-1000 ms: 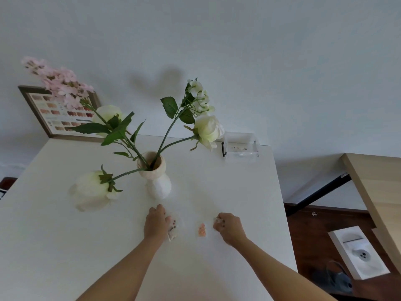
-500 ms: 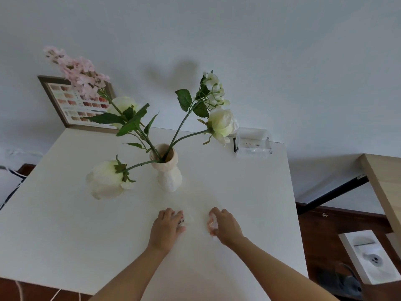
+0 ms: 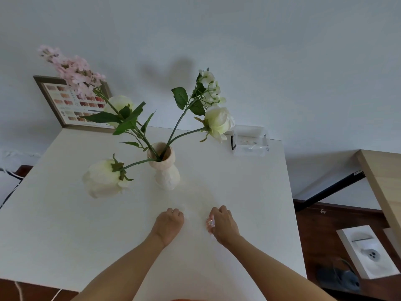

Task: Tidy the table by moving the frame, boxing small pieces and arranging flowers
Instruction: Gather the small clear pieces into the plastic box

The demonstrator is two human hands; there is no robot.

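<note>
A cream vase (image 3: 166, 173) stands mid-table with white roses (image 3: 219, 122) and a pink flower sprig (image 3: 71, 70) in it. A framed colour chart (image 3: 71, 105) leans on the wall at the table's back left corner. A clear plastic box (image 3: 249, 142) sits at the back right edge. My left hand (image 3: 169, 224) rests on the table in front of the vase, fingers curled shut, whatever is inside hidden. My right hand (image 3: 222, 224) is beside it, closed on small shiny pieces (image 3: 210, 222) that show at its thumb side.
The white table (image 3: 65, 213) ends close on the right, with dark floor below. A wooden desk (image 3: 384, 181) stands at the far right. A white carton (image 3: 366, 250) and a dark object lie on the floor. Cables hang at the left edge.
Both hands have closed over the small pieces that lay between them; the orange piece and the little bag are no longer seen on the table. The view has tilted down slightly.
</note>
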